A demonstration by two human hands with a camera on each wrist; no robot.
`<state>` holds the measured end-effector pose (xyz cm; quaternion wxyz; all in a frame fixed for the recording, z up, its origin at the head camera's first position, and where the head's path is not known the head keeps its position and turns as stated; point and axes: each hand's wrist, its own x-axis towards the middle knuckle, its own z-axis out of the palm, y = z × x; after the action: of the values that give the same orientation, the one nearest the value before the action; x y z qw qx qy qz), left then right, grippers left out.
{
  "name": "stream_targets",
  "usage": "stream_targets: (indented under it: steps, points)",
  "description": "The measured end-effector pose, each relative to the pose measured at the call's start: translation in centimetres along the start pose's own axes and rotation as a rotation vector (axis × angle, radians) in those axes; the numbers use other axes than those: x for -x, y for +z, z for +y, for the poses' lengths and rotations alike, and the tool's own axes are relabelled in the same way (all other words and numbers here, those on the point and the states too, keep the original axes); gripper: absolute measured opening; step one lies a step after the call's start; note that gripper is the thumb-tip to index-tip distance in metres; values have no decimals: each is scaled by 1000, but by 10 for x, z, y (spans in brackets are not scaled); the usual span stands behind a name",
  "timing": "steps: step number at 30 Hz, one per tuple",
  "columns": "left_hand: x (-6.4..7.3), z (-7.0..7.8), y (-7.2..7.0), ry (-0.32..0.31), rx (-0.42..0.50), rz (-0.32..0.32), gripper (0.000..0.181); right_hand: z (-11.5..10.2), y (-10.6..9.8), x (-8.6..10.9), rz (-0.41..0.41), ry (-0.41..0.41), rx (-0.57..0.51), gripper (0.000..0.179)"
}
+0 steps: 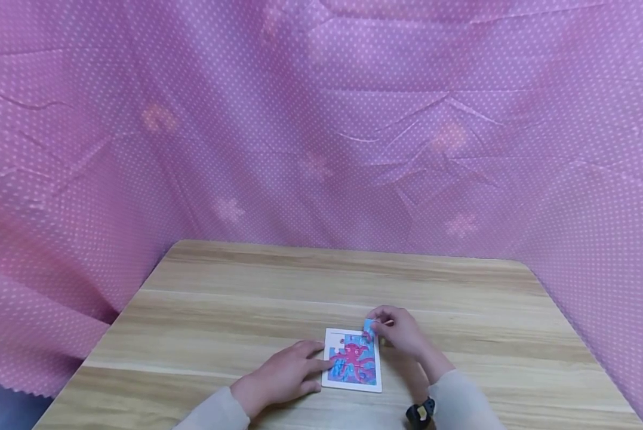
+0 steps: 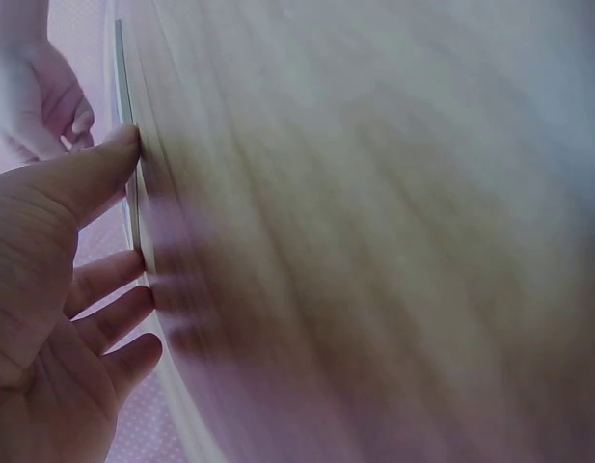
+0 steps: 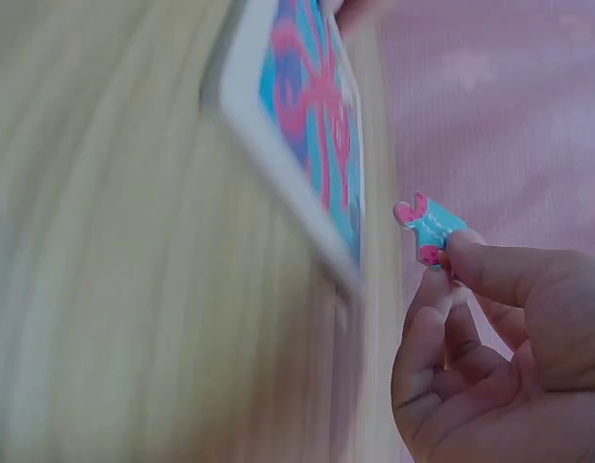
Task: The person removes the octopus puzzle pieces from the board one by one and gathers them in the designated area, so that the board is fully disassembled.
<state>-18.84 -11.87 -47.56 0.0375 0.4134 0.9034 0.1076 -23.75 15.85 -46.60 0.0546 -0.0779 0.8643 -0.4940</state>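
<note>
A jigsaw puzzle (image 1: 351, 365) of a pink octopus on blue lies in a white tray (image 1: 351, 388), with a bare white patch at its upper left. My left hand (image 1: 289, 373) rests at the tray's left side, fingers spread and one fingertip over the picture. In the left wrist view, the left thumb (image 2: 119, 159) lies at the tray's thin edge. Between thumb and fingers my right hand (image 1: 399, 331) pinches a blue puzzle piece (image 3: 435, 231) with pink spots, held above the tray's upper right corner. The right wrist view shows this piece raised off the table.
The wooden table (image 1: 235, 298) stretches beyond the puzzle to a pink dotted curtain (image 1: 321, 149) at the back and sides. On the right wrist sits a black band (image 1: 420, 413), low in the head view.
</note>
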Motion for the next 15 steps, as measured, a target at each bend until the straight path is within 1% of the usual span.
stream_targets:
  steps: [4,7,15]
  points:
    - [1,0,0,-14,5,-11,48,10,-11,0,40,19,34,11]
    - [2,0,1,-17,1,-7,48,17,-17,0,54,33,59,12]
    - [2,-1,3,-10,-4,-4,48,25,-19,-1,65,70,98,11]
